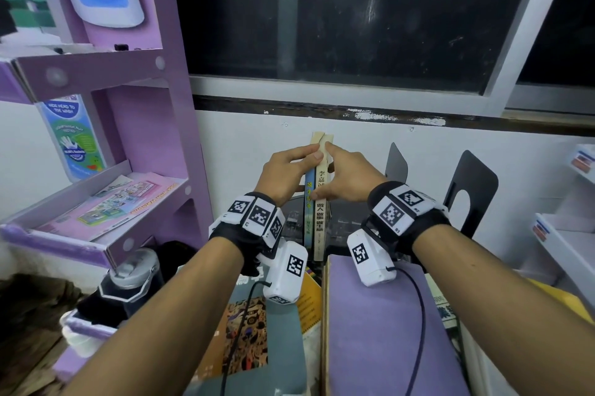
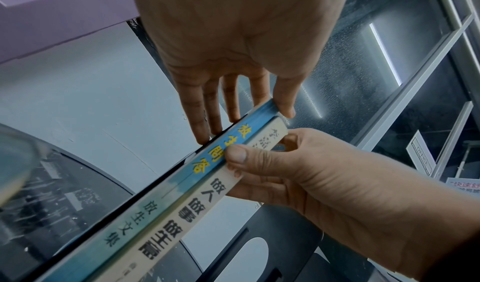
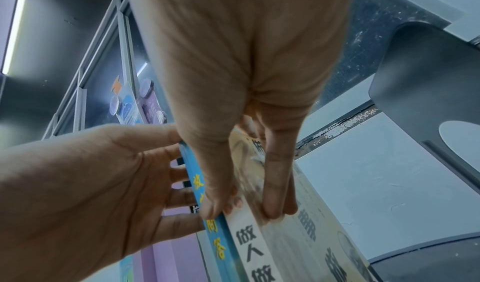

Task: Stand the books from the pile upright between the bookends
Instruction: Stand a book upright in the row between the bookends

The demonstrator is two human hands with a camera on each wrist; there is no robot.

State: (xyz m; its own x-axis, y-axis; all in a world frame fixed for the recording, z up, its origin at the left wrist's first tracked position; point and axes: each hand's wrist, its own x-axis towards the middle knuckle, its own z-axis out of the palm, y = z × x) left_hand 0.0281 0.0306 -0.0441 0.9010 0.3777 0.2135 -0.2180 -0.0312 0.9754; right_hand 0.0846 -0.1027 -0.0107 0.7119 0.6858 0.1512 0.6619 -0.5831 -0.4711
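Two books stand upright side by side against the white wall: a blue-spined book and a cream-spined book. My left hand lies flat with straight fingers against the blue book's left cover, thumb by its top. My right hand pinches the cream book, thumb on the spines, fingers on its right cover. Two black metal bookends stand to the right, apart from the books. The pile lies in front: a purple book, a grey art-cover book.
A purple cardboard shelf stands close on the left, with a water bottle at its foot. White racks are at the right. A dark window sits above the wall. A yellow book pokes out of the pile.
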